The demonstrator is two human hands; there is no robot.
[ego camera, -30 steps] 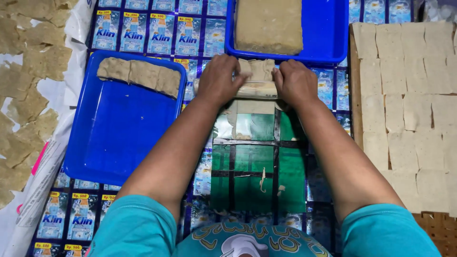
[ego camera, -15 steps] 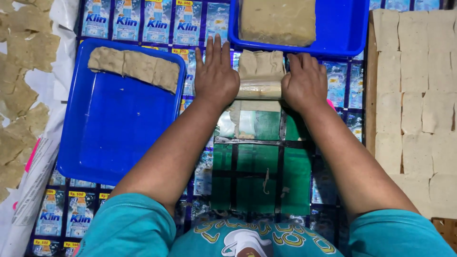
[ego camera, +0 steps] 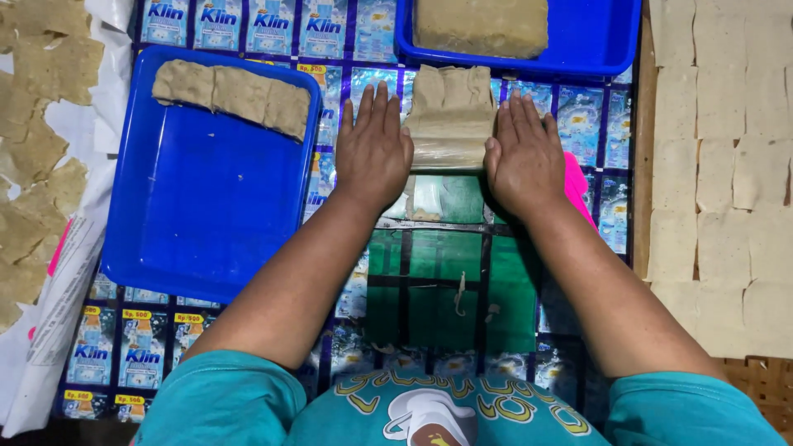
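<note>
Mid-roll, I press my left hand [ego camera: 373, 149] and right hand [ego camera: 523, 154], both flat and open, beside the tan dough sheet [ego camera: 451, 116] on the counter [ego camera: 429, 281] below the far blue tray [ego camera: 595, 41]; next, I judge, calls for even forward pressure.

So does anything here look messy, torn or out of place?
Mostly tidy. The odd bits: ragged, uneven tan pieces scattered at the far left, unlike the neat grid of squares at the right, and small crumbs on the green mat. The left hand and right hand flank a tan roll.
</note>
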